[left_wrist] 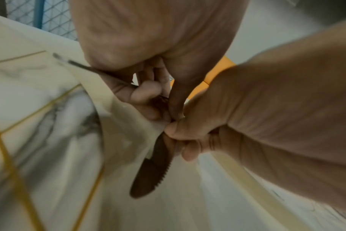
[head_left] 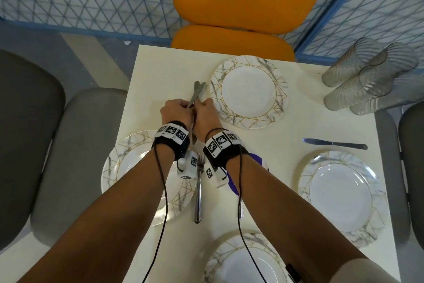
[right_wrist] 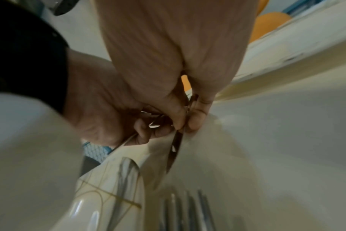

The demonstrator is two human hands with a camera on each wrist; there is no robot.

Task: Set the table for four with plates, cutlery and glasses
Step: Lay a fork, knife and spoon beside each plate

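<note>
Both hands meet over the cream table (head_left: 309,122), just left of the far plate (head_left: 249,92). My left hand (head_left: 183,107) grips a small bundle of cutlery (head_left: 197,90) whose rounded ends stick out away from me. My right hand (head_left: 202,104) pinches a serrated knife (left_wrist: 150,176) between thumb and fingertips, blade pointing back toward my wrists. The right wrist view shows the same knife (right_wrist: 175,150) hanging below the right hand (right_wrist: 185,123), with the left hand (right_wrist: 148,132) beside it. Marbled plates lie at the left (head_left: 137,168), right (head_left: 339,191) and near (head_left: 241,259) sides.
A fork (head_left: 198,191) lies beside the left plate, partly under my wrists. Another knife (head_left: 335,143) lies above the right plate. Several ribbed glasses (head_left: 367,76) crowd the far right corner. An orange chair (head_left: 241,7) stands opposite, grey chairs (head_left: 80,145) at the sides.
</note>
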